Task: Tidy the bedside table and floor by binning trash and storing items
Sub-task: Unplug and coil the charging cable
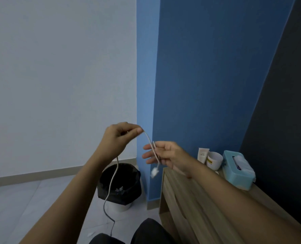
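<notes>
A thin white cable (112, 182) runs between both hands. My left hand (119, 138) pinches it at shoulder height, and from there a long length hangs down past the bin to the floor. My right hand (165, 154) holds a folded stretch of the cable, with the white plug end (154, 172) dangling just below the fingers. The wooden bedside table (185, 205) stands below my right forearm. A bin lined with a black bag (119, 184) sits on the floor left of the table, with white scraps inside.
On the table's far end stand a white tube (203, 154), a white cup with a yellow label (214, 160) and a light blue tissue box (237, 169). A small white scrap (90, 234) lies on the grey floor tiles near my knees. Blue wall behind.
</notes>
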